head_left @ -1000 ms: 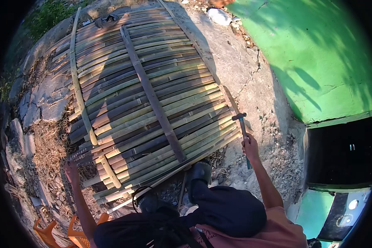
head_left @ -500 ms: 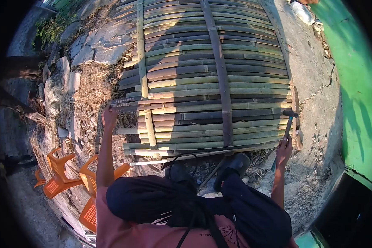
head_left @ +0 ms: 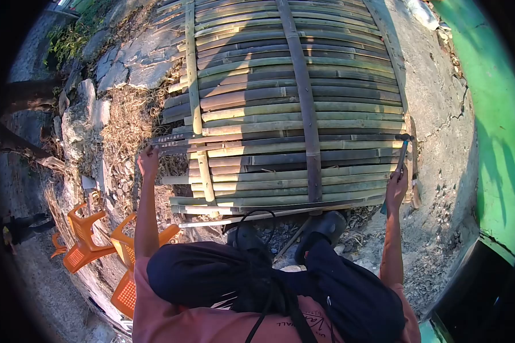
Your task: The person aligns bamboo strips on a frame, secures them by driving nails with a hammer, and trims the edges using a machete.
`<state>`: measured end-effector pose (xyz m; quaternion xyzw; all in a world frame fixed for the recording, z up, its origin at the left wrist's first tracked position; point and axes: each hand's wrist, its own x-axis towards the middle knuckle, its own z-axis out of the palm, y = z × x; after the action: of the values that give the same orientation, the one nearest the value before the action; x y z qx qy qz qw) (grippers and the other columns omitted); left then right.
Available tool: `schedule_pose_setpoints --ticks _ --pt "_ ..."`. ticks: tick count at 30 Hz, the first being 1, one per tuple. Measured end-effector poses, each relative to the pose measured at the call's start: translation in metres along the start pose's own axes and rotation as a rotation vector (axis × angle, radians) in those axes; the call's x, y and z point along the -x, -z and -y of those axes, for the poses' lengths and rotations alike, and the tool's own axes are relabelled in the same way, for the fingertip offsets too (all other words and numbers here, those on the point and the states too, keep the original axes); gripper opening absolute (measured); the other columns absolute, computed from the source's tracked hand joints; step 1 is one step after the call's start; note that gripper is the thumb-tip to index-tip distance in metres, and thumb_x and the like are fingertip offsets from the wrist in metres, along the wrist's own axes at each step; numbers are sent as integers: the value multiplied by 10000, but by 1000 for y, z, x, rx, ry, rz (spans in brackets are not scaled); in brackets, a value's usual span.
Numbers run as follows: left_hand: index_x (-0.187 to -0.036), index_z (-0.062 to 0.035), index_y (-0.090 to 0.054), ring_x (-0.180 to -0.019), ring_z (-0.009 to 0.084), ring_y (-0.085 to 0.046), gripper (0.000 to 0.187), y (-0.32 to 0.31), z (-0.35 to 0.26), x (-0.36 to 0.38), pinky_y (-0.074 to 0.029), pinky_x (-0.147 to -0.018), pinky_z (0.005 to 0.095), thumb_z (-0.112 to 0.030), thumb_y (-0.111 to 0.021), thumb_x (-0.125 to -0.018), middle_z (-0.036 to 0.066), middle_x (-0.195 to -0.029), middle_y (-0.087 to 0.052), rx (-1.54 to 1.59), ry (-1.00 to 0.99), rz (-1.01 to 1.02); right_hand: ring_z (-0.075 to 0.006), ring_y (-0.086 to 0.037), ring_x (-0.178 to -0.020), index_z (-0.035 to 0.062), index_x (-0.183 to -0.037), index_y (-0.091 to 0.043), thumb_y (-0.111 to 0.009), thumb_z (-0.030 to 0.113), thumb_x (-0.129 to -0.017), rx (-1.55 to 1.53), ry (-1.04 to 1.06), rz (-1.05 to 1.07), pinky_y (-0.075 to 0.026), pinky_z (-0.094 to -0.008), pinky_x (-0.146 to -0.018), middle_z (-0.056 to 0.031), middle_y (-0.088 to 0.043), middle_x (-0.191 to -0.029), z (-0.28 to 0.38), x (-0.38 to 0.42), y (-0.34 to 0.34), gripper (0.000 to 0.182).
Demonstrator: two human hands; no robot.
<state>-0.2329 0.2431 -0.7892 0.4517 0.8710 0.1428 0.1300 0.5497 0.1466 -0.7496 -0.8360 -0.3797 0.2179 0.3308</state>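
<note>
My left hand (head_left: pixel 148 162) is closed around the left end of a dark bamboo slat (head_left: pixel 247 138), which runs across the bamboo panel (head_left: pixel 349 108) in front of me. A hammer (head_left: pixel 403 153) is in my right hand (head_left: pixel 397 184), gripped by its handle with the head up. That hammer head overlaps the right end of the slat, close to the panel's right edge. Rows of split bamboo lie side by side, with a dark crosspiece (head_left: pixel 306 108) and a paler crosspiece (head_left: pixel 194 86) laid over them.
Orange plastic chairs (head_left: pixel 87 243) lie tipped over at the lower left. Dry straw (head_left: pixel 126 114) and broken concrete slabs (head_left: pixel 146 63) border the panel's left side. On the right are cracked ground (head_left: pixel 440 137) and a green wall (head_left: pixel 495 126). My shoes (head_left: pixel 321 228) stand at the panel's near edge.
My right hand has raised the hammer away from me, so its head is now at the slat's right end. My left hand keeps its grip, shifted slightly left.
</note>
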Motion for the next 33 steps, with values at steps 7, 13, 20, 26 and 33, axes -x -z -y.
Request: schedule_pose_setpoints --ticks 7,13,20,26,33 --pt "-1277 13 -671 -917 212 -679 529 -40 74 -42 -526 -831 342 -398 -702 -945 149 -1084 -746 211 -50 54 -354 -604 -629 -7 -1396 -534 -509 92 -1000 223 192 -128 -439 -459 -591 -221 -610 -739 -11 -10 2 409" --pt "-1310 32 -638 -988 209 -675 535 -46 101 -60 -519 -885 339 -362 -706 -954 157 -1162 -722 315 -54 148 -397 -618 -663 -44 -1411 -512 -520 72 -991 259 182 -115 -458 -461 -603 -262 -617 -767 -12 -18 1 436" --pt "-1284 67 -633 -1017 232 -677 600 -39 82 -49 -522 -904 341 -404 -734 -928 174 -1148 -714 227 -23 107 -422 -641 -680 -25 -1428 -503 -523 51 -972 214 241 -219 -474 -478 -603 -275 -622 -762 -15 -20 1 463" --pt "-1118 84 -702 -887 230 -682 631 -29 49 -34 -523 -830 344 -499 -754 -884 163 -984 -734 149 -27 47 -394 -652 -680 -16 -1441 -488 -525 101 -988 225 19 -61 -477 -469 -609 -269 -635 -772 -7 -22 4 469" --pt "-1184 89 -682 -951 243 -696 672 -36 63 -41 -535 -873 360 -502 -761 -874 177 -1034 -737 231 -25 16 -245 -616 -725 22 -1473 -471 -474 149 -1041 134 -40 -226 -496 -387 -684 -175 -645 -878 -19 -19 9 451"
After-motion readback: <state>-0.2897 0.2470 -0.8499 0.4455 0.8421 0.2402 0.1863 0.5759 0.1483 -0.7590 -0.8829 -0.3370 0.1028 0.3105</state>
